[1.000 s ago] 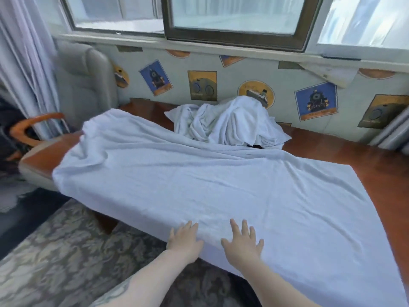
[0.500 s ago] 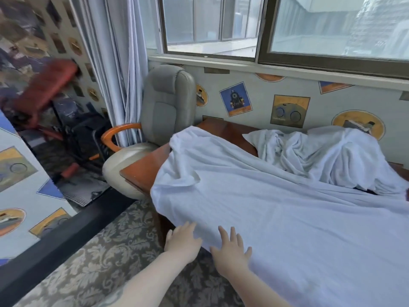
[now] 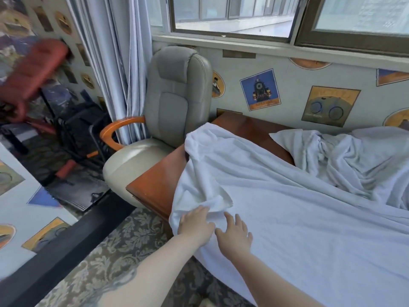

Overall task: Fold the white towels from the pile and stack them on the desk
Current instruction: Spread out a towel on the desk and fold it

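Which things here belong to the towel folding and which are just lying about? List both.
Job: spread towel, towel pile, desk, left hand, right hand.
Lying about: grey chair, curtain, patterned carpet.

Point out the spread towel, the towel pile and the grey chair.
spread towel (image 3: pixel 298 218), head view, flat middle
towel pile (image 3: pixel 354 160), head view, crumpled middle
grey chair (image 3: pixel 177 89), head view, backrest
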A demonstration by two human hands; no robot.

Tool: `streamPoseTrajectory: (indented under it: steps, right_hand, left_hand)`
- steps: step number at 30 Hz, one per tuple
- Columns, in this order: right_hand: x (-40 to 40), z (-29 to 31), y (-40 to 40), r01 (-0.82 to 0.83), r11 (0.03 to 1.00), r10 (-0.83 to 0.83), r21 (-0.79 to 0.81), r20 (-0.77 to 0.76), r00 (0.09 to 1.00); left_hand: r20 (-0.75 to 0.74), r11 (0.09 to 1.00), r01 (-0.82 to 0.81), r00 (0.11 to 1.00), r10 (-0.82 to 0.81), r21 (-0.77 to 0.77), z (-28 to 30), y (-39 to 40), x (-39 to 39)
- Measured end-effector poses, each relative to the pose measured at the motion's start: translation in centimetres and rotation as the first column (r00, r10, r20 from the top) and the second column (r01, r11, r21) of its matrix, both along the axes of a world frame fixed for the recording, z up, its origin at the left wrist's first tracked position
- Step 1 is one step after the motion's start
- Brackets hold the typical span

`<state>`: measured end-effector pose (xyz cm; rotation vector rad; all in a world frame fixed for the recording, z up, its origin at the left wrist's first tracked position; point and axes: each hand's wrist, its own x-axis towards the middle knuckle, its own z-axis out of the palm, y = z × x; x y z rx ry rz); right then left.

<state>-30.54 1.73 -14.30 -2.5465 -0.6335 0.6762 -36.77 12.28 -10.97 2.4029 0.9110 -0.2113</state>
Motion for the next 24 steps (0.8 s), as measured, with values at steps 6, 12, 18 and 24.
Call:
streamPoseTrajectory:
  steps: [6,12,18,24]
  right_hand:
    - [6.3,0.1,7.7,0.166,0.983,-0.172,0.083,0.063,0.983]
    - [10.8,-0.2,13.4,0.149,0.988,-0.15,-0.035,-0.023,0.988]
    - [11.9,-1.1,16.0,0.247,0.968,-0.25,-0.036,-0.14,0.958]
    - [11.4,-0.3,18.3,0.413,0.91,-0.386,0.02,-0.315,0.867]
  left_hand:
    - [0.009,1.0,-0.005,1.0,0.005,0.007,1.6,9.6,5.9]
    - [0.155,0.923,-0.256,0.938,0.309,-0.288,0.3,18.0,10.5]
    - [-0.059,0.5,-0.527,0.726,0.685,-0.688,-1.6,23.7,14.8]
    - [-0.225,0.299,-0.501,0.741,0.632,-0.812,-2.3,26.8,20.1]
